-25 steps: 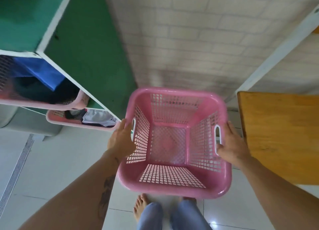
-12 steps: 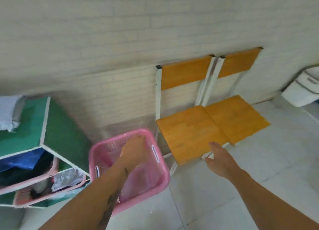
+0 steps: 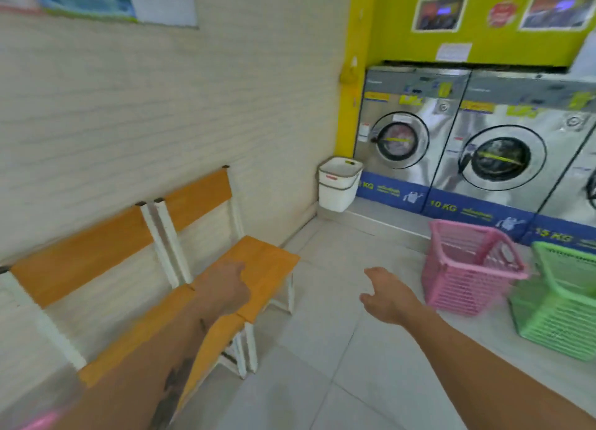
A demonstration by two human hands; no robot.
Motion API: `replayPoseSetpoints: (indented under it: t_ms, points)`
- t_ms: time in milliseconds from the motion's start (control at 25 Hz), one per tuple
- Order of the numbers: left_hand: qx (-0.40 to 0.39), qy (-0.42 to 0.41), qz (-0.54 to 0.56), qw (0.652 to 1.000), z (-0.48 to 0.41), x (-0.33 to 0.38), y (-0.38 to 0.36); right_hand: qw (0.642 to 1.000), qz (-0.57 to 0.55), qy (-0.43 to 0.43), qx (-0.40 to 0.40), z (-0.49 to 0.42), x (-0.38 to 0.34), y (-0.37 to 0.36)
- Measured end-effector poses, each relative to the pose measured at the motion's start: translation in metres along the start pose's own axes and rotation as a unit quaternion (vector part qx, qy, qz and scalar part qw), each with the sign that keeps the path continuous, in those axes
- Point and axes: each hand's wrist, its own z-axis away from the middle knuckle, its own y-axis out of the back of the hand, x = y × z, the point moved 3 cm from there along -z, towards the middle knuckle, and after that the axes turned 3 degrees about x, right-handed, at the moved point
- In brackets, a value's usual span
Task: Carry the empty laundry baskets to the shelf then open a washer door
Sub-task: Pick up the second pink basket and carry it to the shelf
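Observation:
A pink laundry basket (image 3: 471, 268) stands empty on the floor in front of the washers, with a green basket (image 3: 561, 304) beside it on the right. Steel front-loading washers line the back right; the left washer door (image 3: 400, 141) and the middle washer door (image 3: 503, 157) are closed. My left hand (image 3: 225, 287) hovers over the orange chair seats, holding nothing, fingers loosely curled. My right hand (image 3: 387, 295) is out over the floor, empty with fingers apart, left of the pink basket and apart from it. A pink rim (image 3: 42, 424) shows at the bottom left corner.
Two orange-and-white chairs (image 3: 193, 268) stand against the white brick wall on the left. A white bin (image 3: 338, 184) sits in the corner beside the left washer. Pale tiled floor (image 3: 322, 365) stretches between the chairs and the baskets.
Both hands have let go of the pink basket carried earlier; it now lies behind at bottom left. The view has swung right from the green shelf to the washers.

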Motion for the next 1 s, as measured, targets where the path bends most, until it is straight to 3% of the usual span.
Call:
replayPoseSetpoints:
  t_ms: [360, 680, 1000]
  points:
    - [-0.026, -0.088, 0.012, 0.996, -0.151, 0.260, -0.049, 0.989, 0.010, -0.133, 0.060, -0.062, 0.210, 0.127]
    - [-0.064, -0.214, 0.021, 0.974, -0.330, 0.453, -0.127, 0.971, -0.004, -0.220, 0.093, -0.165, 0.363, 0.192]
    - [-0.120, -0.287, 0.008, 0.950, -0.435, 0.634, -0.215, 0.940, -0.022, -0.316, 0.129, -0.230, 0.523, 0.234]
